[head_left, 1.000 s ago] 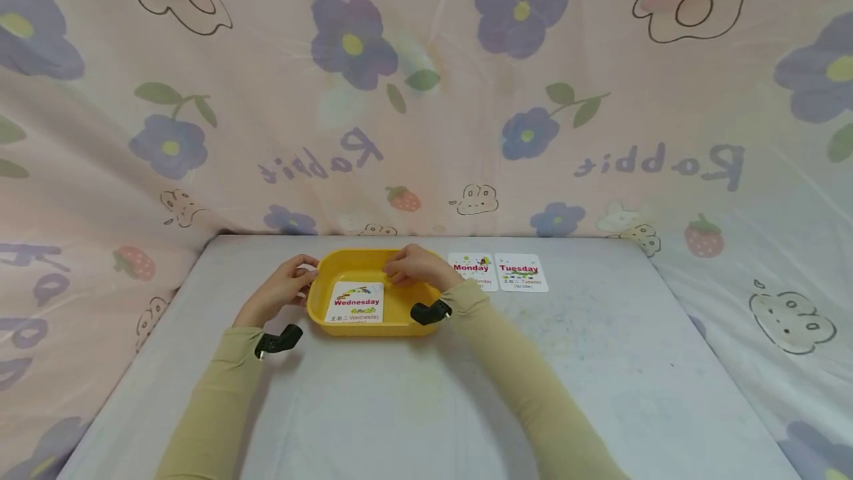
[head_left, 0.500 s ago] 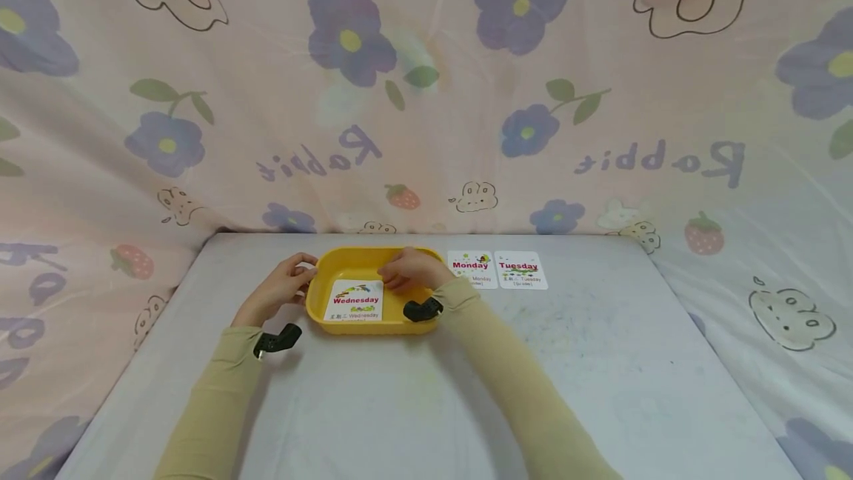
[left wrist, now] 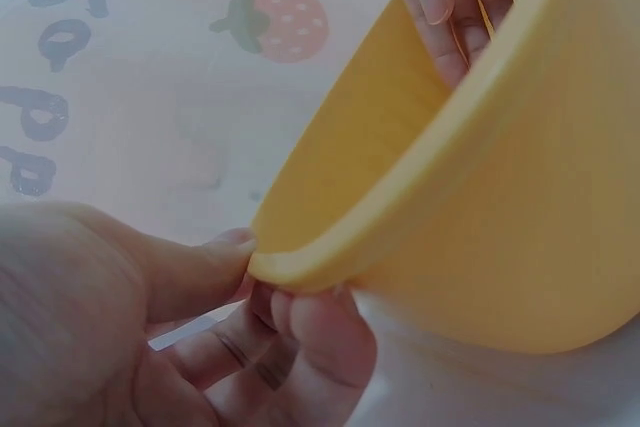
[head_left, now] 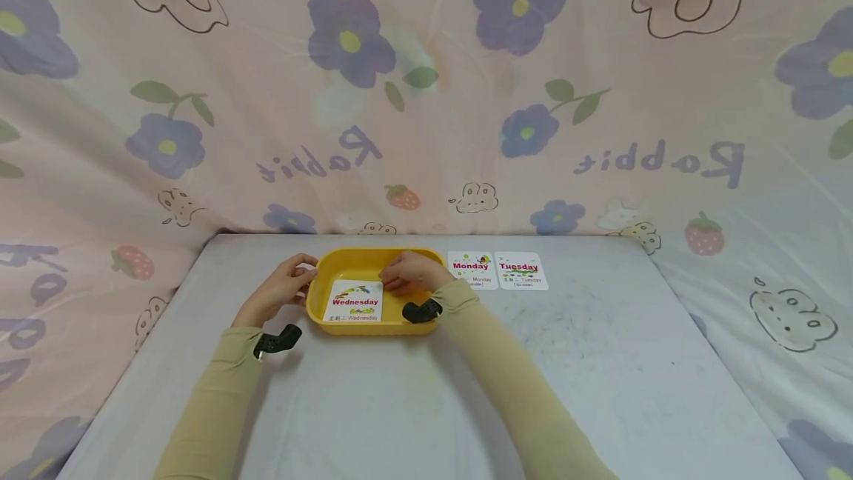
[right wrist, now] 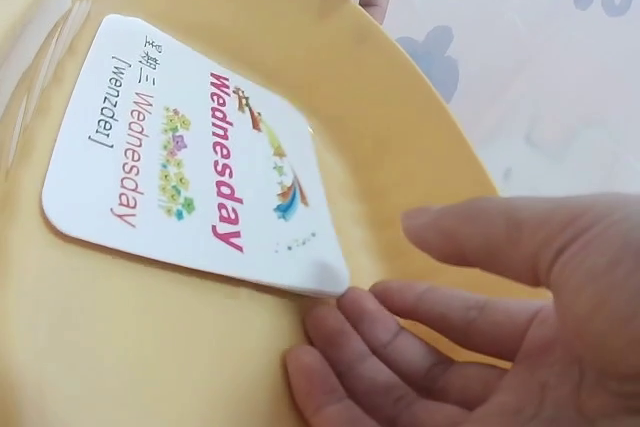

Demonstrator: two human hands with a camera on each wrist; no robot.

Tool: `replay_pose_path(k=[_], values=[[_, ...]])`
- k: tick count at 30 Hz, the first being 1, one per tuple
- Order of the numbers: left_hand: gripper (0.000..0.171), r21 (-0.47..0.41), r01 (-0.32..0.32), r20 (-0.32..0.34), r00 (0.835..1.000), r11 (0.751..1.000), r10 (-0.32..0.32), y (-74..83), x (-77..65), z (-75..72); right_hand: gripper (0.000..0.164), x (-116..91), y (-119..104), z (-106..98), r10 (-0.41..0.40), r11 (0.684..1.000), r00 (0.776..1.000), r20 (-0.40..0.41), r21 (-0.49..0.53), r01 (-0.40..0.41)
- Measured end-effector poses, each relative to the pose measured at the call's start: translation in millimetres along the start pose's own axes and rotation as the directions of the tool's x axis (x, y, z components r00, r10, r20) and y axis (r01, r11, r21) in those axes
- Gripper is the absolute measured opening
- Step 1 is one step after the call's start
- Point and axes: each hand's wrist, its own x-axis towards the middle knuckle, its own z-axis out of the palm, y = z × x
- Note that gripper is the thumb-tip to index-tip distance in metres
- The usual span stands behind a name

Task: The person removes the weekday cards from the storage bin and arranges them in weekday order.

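Note:
My left hand (head_left: 280, 291) pinches the left rim of a yellow plastic tray (head_left: 373, 330); in the left wrist view the thumb (left wrist: 195, 272) lies on top of the rim and the fingers are curled below. Inside the tray lies a white card printed "Wednesday" (head_left: 353, 304). Its edge looks thick, and I cannot tell whether other cards lie beneath. My right hand (head_left: 415, 272) reaches into the tray to the right of this card. In the right wrist view its fingertips (right wrist: 355, 302) touch the card's corner, while the thumb stays apart, above the card.
On the white table (head_left: 586, 376), right of the tray, a "Monday" card (head_left: 471, 265) and a "Tuesday" card (head_left: 521, 271) lie side by side. The right forearm partly covers the Monday card. A patterned cloth (head_left: 426, 95) hangs behind the table.
My right hand has shifted slightly left inside the tray, closer to the Wednesday card. The left hand keeps its grip on the rim, and the cards look unmoved.

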Motion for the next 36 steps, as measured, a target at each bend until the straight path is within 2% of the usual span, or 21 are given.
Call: replay_pose_path(k=[9, 20, 29, 36], values=[[0.032, 0.02, 0.028, -0.013, 1.0, 0.999, -0.028, 1.5, 0.0, -0.6, 0.02, -5, -5, 3, -0.026, 0.998, 0.999, 0.025, -0.056, 0.028], [0.032, 0.028, 0.038, -0.014, 0.999, 0.999, -0.038, 2.0, 0.7, -0.7, 0.02, -7, -9, 7, -0.013, 0.999, 1.0, 0.008, -0.043, 0.013], [0.033, 0.04, 0.034, -0.011, 0.999, 0.999, -0.033, 2.1, 0.8, -1.3, 0.026, -4, -10, 7, -0.051, 0.996, 0.997, -0.052, -0.07, 0.047], [0.034, 0.04, 0.042, -0.013, 0.999, 0.998, -0.041, 3.1, 0.1, -0.7, 0.024, -6, -12, 6, -0.062, 0.994, 0.992, -0.112, -0.096, 0.051]])
